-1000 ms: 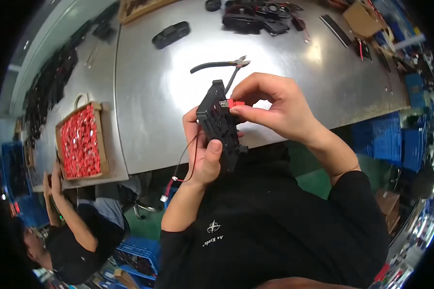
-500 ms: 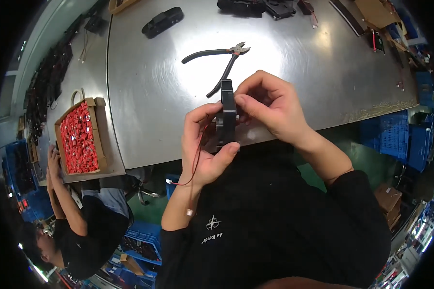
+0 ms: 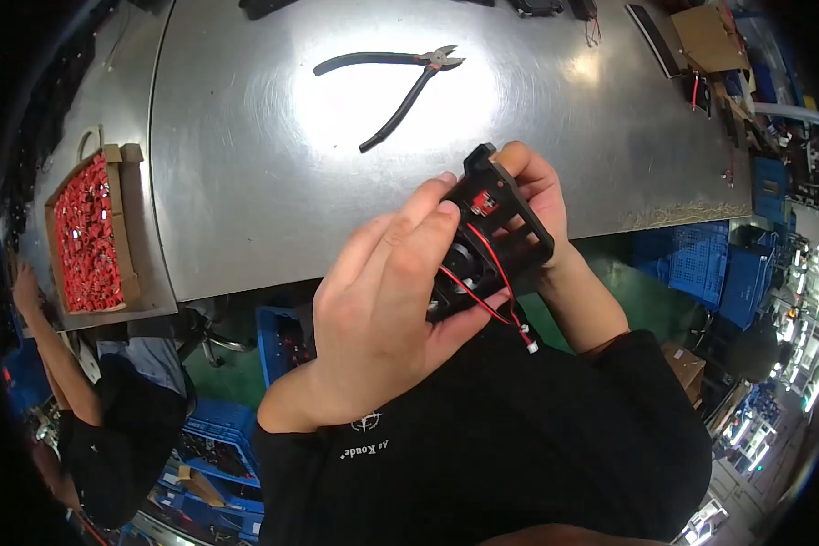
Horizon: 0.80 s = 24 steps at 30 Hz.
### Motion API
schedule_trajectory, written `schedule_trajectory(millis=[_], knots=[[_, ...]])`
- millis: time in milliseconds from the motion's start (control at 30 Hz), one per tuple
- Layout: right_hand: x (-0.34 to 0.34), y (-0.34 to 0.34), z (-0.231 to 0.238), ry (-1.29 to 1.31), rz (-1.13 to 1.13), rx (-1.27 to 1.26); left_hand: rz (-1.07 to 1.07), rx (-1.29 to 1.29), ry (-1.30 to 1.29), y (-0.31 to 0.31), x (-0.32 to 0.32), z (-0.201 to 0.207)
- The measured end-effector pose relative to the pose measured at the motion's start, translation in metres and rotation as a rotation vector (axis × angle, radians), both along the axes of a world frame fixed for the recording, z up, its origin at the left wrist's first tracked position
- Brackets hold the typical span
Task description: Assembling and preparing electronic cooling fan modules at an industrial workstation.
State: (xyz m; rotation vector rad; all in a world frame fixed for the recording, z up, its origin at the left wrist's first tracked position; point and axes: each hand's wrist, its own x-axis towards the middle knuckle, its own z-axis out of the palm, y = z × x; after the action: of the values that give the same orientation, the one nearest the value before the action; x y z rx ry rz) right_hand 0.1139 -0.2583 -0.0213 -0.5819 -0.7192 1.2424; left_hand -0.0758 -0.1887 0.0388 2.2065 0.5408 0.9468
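Between my hands, above the table's near edge, is a black plastic housing (image 3: 519, 259) with openings in its frame. A small red part (image 3: 484, 203) sits inside it, and red and black wires (image 3: 493, 259) run out to a white connector (image 3: 531, 347). My left hand (image 3: 382, 282) grips the housing's left side, fingers over its face. Behind its far right side my right hand (image 3: 541, 196) holds it too; most of those fingers are hidden. Diagonal cutting pliers (image 3: 409, 77) with black handles lie spread on the metal table, beyond my hands.
A cardboard box (image 3: 123, 227) of small red parts stands on the left of the metal table (image 3: 246, 200). Another person's hand (image 3: 29, 287) is beside it. Black parts and an open carton (image 3: 710, 41) lie at the far right. Blue crates (image 3: 692, 259) stand below.
The housing has turned from edge-on to show its open face with the wires. My left hand has shifted over its face, and my right hand has moved behind it. The view has shifted too.
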Motion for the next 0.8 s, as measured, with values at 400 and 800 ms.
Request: schedule_trajectory(millis=[400,800], knots=[[-0.009,0.0,0.008,0.235,0.074,-0.254,-0.074,-0.081,-0.098,0.013,-0.01,-0.01],[-0.024,-0.004,-0.004,0.47,0.194,-0.316,-0.07,-0.144,0.041,0.018,-0.021,0.006]])
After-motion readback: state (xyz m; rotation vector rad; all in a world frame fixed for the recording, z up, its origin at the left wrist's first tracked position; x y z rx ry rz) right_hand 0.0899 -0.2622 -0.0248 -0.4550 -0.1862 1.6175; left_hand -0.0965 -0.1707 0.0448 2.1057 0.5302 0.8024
